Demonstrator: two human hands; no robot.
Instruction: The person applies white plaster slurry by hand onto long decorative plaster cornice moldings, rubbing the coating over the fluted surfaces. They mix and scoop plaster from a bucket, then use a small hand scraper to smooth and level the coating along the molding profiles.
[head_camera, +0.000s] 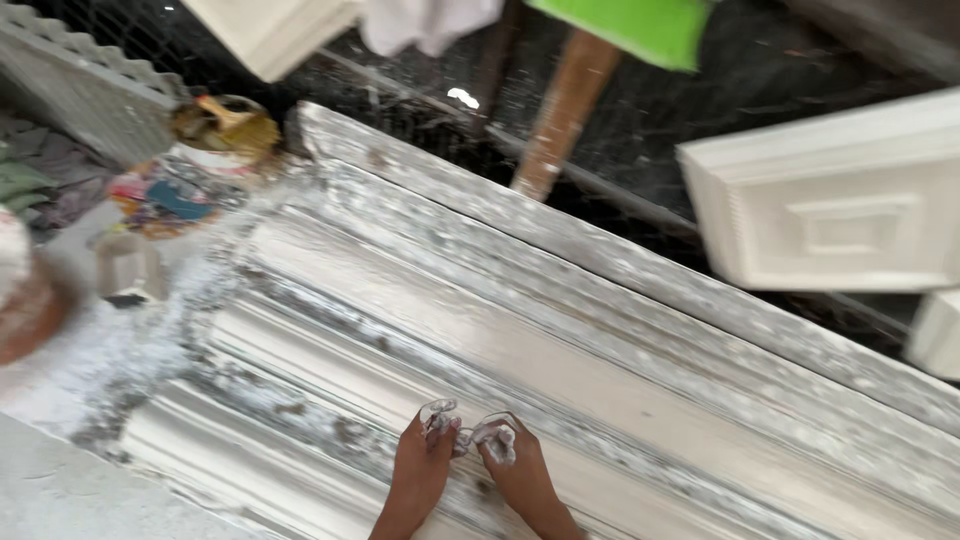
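Observation:
A long white plaster cornice mould (560, 330) with stepped ridges lies diagonally across the view, its surface streaked with grey dust. My left hand (422, 460) and my right hand (512, 465) rest side by side on its lower part, fingertips coated in wet white plaster. The fingers of both hands are curled and meet around a small lump of whitish material (468, 437), pressed against the mould. The blur hides how each hand grips it.
A white plaster panel with a rectangular relief (830, 205) stands at the right. A brown wooden handle (560, 110) leans behind the mould. A yellow-topped container and a colourful bag (200, 150) sit at the left, on a powder-covered floor (60, 370).

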